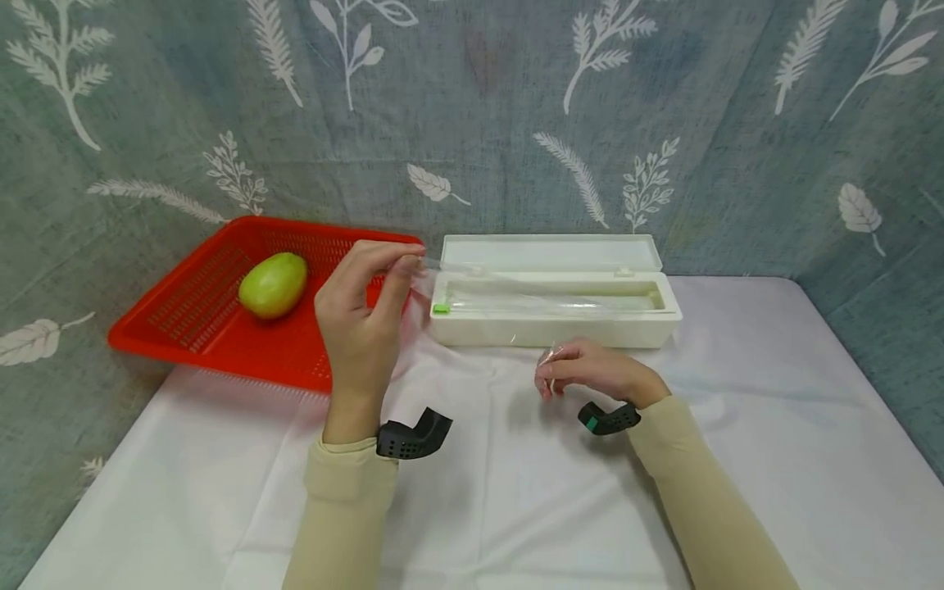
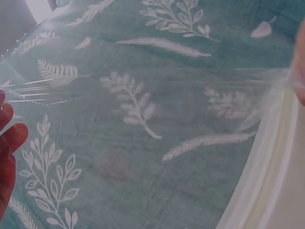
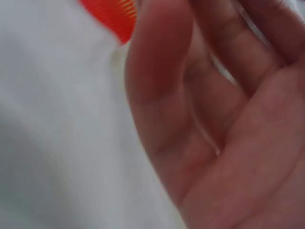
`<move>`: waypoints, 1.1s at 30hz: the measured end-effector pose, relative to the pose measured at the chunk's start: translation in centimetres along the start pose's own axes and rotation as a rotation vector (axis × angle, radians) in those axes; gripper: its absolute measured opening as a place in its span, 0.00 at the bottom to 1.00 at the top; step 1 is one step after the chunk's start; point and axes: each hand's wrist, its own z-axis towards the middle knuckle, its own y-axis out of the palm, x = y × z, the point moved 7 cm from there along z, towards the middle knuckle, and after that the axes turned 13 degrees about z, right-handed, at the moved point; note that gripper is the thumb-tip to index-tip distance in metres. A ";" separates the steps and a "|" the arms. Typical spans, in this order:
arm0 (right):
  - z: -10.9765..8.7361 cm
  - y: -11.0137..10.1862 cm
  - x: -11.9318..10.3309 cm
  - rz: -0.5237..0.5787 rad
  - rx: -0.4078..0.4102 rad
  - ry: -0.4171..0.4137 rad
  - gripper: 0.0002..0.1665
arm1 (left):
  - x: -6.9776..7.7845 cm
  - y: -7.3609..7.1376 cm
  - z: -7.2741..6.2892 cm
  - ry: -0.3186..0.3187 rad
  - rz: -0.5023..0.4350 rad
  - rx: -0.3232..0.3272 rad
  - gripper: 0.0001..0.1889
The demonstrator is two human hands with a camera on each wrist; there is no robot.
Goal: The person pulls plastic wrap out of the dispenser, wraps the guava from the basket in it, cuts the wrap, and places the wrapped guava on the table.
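My left hand (image 1: 361,319) is raised beside the red basket's right end. It pinches a corner of clear plastic wrap (image 1: 472,279) between thumb and fingertips. The wrap stretches in front of an open white dispenser box (image 1: 546,332), where a clear roll (image 1: 546,305) lies. Low before the box, my right hand (image 1: 590,369) curls its fingers round the wrap, and film glints at the fingertips. In the left wrist view the taut wrap (image 2: 181,90) spans the picture, creased near the fingers (image 2: 9,143) at the left edge. The right hand (image 3: 248,143) fills much of its own wrist view.
A red plastic basket (image 1: 221,348) stands at the left with a yellow-green, rounded fruit (image 1: 273,286) in it. The box's lid (image 1: 546,252) stands raised at the back. A green slider (image 1: 441,309) sits at the box's left end. A patterned curtain (image 1: 472,106) hangs behind the white-covered table (image 1: 479,508).
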 end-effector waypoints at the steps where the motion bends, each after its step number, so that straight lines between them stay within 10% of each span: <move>1: -0.4 0.1 -0.9 0.025 -0.022 -0.051 0.14 | 0.1 0.0 0.0 0.005 -0.003 -0.001 0.04; 10: -6.3 -0.9 -8.9 0.379 -0.275 -0.632 0.17 | 0.9 -0.1 0.0 0.023 0.004 0.000 0.04; 19: -11.2 -2.3 -12.7 0.393 -0.296 -0.964 0.16 | 1.8 -0.4 0.0 0.036 0.010 0.007 0.04; 33: -14.9 -2.7 -15.4 0.448 0.225 -0.762 0.25 | 3.3 -0.6 -0.3 0.099 0.007 0.001 0.05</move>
